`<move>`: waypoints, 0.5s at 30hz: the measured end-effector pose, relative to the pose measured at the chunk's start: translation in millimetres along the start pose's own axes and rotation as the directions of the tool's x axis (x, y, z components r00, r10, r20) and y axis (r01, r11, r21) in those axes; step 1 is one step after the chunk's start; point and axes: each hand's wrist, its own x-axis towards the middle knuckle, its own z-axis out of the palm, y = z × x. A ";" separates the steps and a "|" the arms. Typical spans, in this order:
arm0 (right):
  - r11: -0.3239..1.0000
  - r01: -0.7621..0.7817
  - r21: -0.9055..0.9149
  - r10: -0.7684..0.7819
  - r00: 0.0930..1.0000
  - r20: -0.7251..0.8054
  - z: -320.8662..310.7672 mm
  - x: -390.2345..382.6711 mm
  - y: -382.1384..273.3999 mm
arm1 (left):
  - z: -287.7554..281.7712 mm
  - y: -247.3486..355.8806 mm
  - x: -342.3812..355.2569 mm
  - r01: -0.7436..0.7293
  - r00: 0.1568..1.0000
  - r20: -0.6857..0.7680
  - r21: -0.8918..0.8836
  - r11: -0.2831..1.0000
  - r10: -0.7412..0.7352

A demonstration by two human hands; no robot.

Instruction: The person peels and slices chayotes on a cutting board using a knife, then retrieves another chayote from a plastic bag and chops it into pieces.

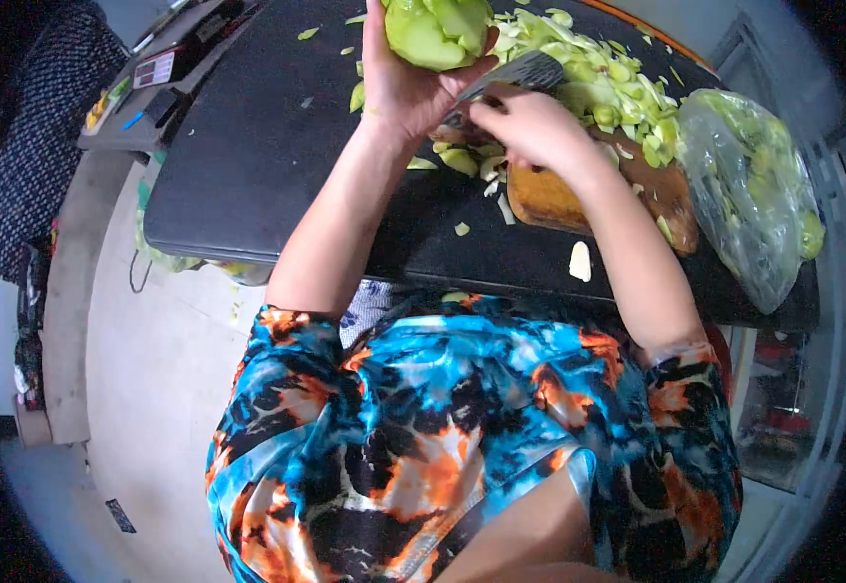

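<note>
A round pale green fruit or vegetable, its surface cut in facets, rests in my left hand at the top of the view. The fingers of that hand curl round its underside. Just right of it, my right hand is closed on a knife with a broad dark blade, a little blurred. The knife's handle is hidden in my fist. Beneath and beyond the right hand lies a heap of thin green slices. Part of a brown wooden cutting board shows under my right forearm.
The black table carries scattered scraps and a pale sliver near its front edge. At the right, a clear plastic bag holds green pieces. A side surface at the far left bears a device with a pale screen.
</note>
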 end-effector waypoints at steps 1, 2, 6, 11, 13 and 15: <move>0.997 -0.023 0.070 0.026 0.999 -0.041 -11.1 -7.5 3.3 | 3.5 -2.9 2.0 -0.033 0.999 -0.005 -0.028 0.999 0.033; 0.970 -0.119 0.211 0.130 0.991 -0.039 -23.1 -16.6 4.3 | 1.0 -2.3 1.8 -0.039 0.999 -0.005 -0.024 0.999 0.039; 0.784 0.057 0.618 0.083 0.977 -0.196 -64.3 -28.9 61.1 | -11.4 -7.8 5.8 0.015 0.984 0.180 -0.114 0.993 0.005; 0.454 0.487 0.746 0.028 0.829 -0.558 -67.3 -43.6 102.9 | -21.7 -24.7 7.7 0.077 0.996 -0.034 -0.048 0.996 -0.079; 0.466 0.643 0.607 0.003 0.685 -0.728 -67.9 -44.2 103.0 | -19.1 -32.8 9.4 0.118 0.980 -0.162 -0.020 0.993 -0.120; 0.486 0.615 0.621 -0.029 0.721 -0.692 -77.9 -39.8 111.2 | -23.2 -41.9 20.8 0.126 0.986 -0.127 0.132 0.983 -0.109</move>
